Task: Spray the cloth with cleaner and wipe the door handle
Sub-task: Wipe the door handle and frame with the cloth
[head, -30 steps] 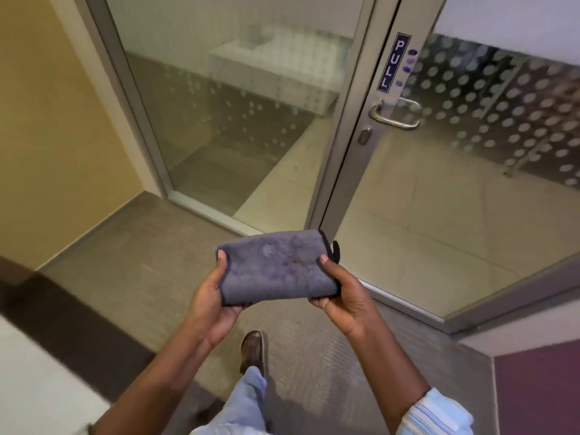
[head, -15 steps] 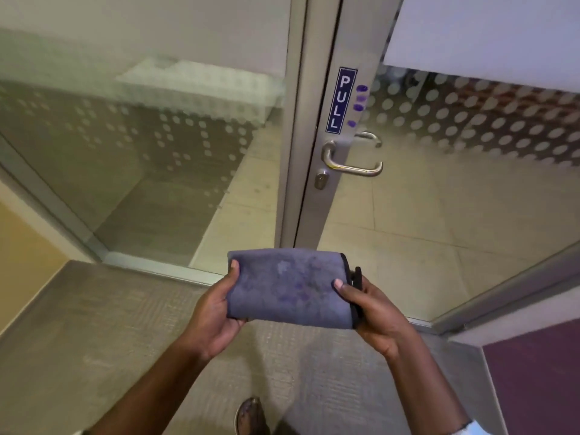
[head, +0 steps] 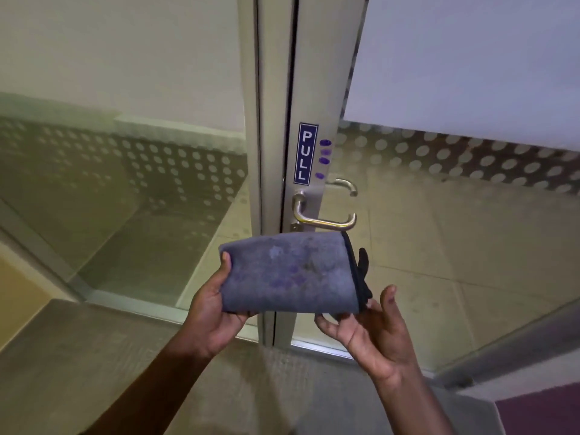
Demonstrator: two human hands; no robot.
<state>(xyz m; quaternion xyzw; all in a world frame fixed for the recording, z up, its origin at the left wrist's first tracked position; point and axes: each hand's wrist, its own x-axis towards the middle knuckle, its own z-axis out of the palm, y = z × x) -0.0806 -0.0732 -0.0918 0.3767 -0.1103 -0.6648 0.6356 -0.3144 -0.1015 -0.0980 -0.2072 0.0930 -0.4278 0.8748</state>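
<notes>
Left grip clamps folded cloth; right grip spread, fingertips under its edge.

We see a folded grey microfibre cloth, matt and fuzzy with purple blotches. Just above it, the curved brushed-metal door handle gleams smoothly against a satin aluminium door frame; beside the handle, glossy dot-frosted glass.

cloth below door handle | PULL sign above handle | glass panel left
</notes>
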